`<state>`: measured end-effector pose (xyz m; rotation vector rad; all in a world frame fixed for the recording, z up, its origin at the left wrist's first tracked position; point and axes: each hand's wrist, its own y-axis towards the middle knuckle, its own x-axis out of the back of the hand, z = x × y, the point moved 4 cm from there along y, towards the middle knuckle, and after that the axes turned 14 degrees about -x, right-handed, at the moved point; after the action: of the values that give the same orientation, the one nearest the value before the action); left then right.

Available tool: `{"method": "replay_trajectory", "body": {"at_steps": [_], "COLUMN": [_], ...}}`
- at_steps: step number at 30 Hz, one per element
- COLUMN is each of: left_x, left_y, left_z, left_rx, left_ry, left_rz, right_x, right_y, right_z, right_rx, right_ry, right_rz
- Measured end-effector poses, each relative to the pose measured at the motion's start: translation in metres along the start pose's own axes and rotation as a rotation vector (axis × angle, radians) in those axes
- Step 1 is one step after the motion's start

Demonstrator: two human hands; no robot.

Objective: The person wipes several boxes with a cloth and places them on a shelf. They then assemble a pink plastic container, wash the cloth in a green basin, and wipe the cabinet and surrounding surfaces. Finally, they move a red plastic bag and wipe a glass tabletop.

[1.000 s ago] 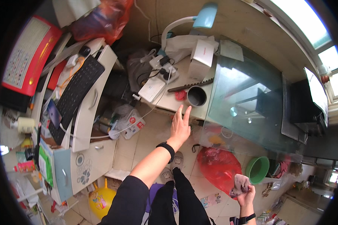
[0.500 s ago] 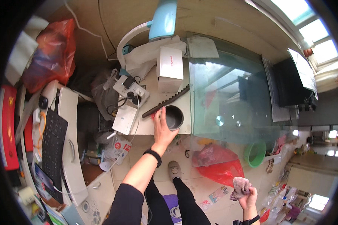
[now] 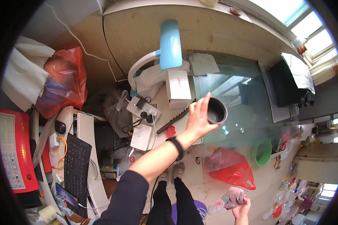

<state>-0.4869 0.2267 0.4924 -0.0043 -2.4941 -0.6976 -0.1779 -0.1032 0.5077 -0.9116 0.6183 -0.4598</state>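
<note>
Left grip (image 3: 199, 120) blocks the left side of the dark cup (image 3: 217, 111), right grip (image 3: 241, 210) gets cut off near the wrist, and that far-right clutter (image 3: 289, 191)'s too tiny to ID.

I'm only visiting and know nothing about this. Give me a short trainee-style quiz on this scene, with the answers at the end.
1. What does the left hand hold?
A) a keyboard
B) a dark cup
C) a white box
2. True or false: the right hand holds a pinkish-grey cloth.
3. Fill the gap: the lamp head is light ____ in colour.

Key: 1. B; 2. true; 3. blue.
</note>
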Motion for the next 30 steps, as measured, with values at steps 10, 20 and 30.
{"method": "replay_trajectory", "body": {"at_steps": [10,20,30], "left_x": [-0.065,-0.019,-0.005], "left_y": [0.138,0.072,-0.037], "left_z": [0.095,0.046,0.080], "left_rx": [0.186,0.073,0.625], "left_ry": [0.118,-0.123,-0.033], "left_rz": [-0.297,-0.635,-0.677], "right_x": [-0.013,-0.028,-0.144], "right_y": [-0.024,-0.008,0.041], "right_z": [0.083,0.086,0.046], "right_rx": [0.061,-0.011,0.127], "right_ry": [-0.071,-0.081,-0.122], "right_rz": [-0.160,-0.184,0.081]}}
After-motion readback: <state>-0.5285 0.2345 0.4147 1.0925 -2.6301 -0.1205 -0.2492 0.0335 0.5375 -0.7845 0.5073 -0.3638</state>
